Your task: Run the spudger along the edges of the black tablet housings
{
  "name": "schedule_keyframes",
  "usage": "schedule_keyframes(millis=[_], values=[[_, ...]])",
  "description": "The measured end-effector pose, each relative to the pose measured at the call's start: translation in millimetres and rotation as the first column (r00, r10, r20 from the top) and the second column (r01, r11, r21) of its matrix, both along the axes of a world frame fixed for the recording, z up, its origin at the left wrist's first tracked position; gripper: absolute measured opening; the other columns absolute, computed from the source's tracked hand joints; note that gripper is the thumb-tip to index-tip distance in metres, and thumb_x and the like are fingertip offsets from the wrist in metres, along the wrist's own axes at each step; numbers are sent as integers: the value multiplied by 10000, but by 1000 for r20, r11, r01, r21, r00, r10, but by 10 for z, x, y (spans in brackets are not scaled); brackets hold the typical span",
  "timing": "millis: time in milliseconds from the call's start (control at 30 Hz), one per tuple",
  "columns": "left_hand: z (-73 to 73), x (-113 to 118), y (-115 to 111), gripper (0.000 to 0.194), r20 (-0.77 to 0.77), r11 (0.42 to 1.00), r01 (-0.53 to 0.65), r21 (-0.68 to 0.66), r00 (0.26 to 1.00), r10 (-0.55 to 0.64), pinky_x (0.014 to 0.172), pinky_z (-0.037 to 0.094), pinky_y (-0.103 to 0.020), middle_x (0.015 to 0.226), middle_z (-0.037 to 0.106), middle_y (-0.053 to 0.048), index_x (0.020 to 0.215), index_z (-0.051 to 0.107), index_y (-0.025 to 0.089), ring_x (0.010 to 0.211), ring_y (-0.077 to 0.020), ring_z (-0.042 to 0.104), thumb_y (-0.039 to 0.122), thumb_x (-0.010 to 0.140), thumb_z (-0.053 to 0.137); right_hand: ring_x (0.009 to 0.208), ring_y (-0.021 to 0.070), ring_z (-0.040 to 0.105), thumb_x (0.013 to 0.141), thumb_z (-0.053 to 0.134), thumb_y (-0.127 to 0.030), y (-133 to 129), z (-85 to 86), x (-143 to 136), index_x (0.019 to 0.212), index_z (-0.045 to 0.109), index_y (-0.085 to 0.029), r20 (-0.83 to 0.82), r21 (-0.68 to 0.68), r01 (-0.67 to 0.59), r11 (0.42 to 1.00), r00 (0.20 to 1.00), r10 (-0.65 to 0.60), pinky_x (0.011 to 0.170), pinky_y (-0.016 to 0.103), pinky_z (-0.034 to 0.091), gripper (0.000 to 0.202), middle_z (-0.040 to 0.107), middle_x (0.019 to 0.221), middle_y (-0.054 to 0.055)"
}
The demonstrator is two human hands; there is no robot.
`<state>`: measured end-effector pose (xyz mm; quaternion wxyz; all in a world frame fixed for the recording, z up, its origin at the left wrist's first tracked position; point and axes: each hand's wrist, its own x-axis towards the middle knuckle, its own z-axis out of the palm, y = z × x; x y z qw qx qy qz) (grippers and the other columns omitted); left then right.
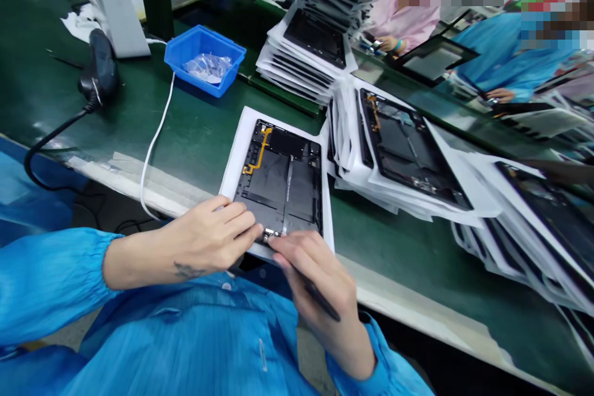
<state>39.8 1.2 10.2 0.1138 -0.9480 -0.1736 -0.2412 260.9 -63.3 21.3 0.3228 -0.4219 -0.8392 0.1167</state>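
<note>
An opened tablet housing (pixel 264 192) lies on a white sheet (pixel 237 136) at the table's near edge, its black inside facing up. An orange flex cable (pixel 263 151) runs down its left side, and a grey ribbon strip (pixel 288 189) crosses the middle. My left hand (pixel 216 232) has its fingers curled together over the lower left edge, tips beside a small metallic part (pixel 269 234). What those fingertips pinch, if anything, is hidden. My right hand (pixel 320 278) is closed around a dark slim tool (pixel 322 300); its working end is hidden near the same metallic part.
A blue bin (pixel 204 62) with clear plastic pieces stands behind, crossed in front by a white cable (pixel 160 130). At left lies a black corded device (pixel 99 68). Stacks of tablet housings between white sheets (pixel 413 161) rise on the right. Co-workers sit across the table.
</note>
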Motion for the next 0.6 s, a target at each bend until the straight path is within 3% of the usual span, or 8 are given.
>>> schedule_keyframes(millis=[100,233,300,367,433,533,600], values=[[-13,-19,-2,266,-22,1000,-12,-26,1000,11,773,493,-349,951,689,-117,1115,664,68,836,-213,637,94,996,427,842,207,632,934,571,-43,-2,-37,-13,1100,646,-155,16,19,-57,998,998,57,750,356,559,214,681,870,80],[-15,-187,82,376,59,958,11,-285,998,6,874,512,-333,1112,691,-112,1245,618,125,1024,-198,648,34,964,387,874,199,672,936,556,-24,22,-99,-11,1071,655,-192,-271,-28,19,999,962,-25,769,347,560,237,710,907,62],[29,-312,137,404,143,897,-33,-440,984,106,899,521,-306,1168,680,-108,1257,615,137,1081,-177,640,17,962,367,874,201,684,926,567,-16,26,-148,-18,1070,664,-206,-351,-16,80,997,933,-80,760,348,555,258,716,923,56],[110,-414,174,323,172,809,-138,-571,944,282,831,538,-263,1079,696,-87,1202,642,142,981,-150,664,74,989,409,870,210,692,925,573,-27,19,-203,-31,1096,664,-218,-382,-2,99,995,919,-92,759,361,556,272,720,936,59],[211,-461,192,202,110,627,-214,-749,893,437,685,537,-216,892,692,-37,1109,657,151,771,-118,668,191,1004,489,866,222,699,932,578,-52,6,-256,-46,1145,652,-226,-371,19,100,995,925,-86,769,379,563,285,724,939,64],[356,-425,217,177,-94,199,-226,-954,852,516,512,486,-170,721,643,10,957,616,148,549,-82,609,317,974,566,860,230,693,937,600,-78,-4,-327,-64,1197,635,-212,-304,141,102,985,951,-55,796,391,577,295,729,918,67],[434,-356,246,202,-228,-23,-249,-968,842,488,495,480,-162,694,650,6,881,588,146,524,-79,606,340,933,618,858,230,681,943,602,-85,3,-365,-74,1189,635,-180,-275,225,93,970,961,-28,813,389,580,265,728,894,70]])
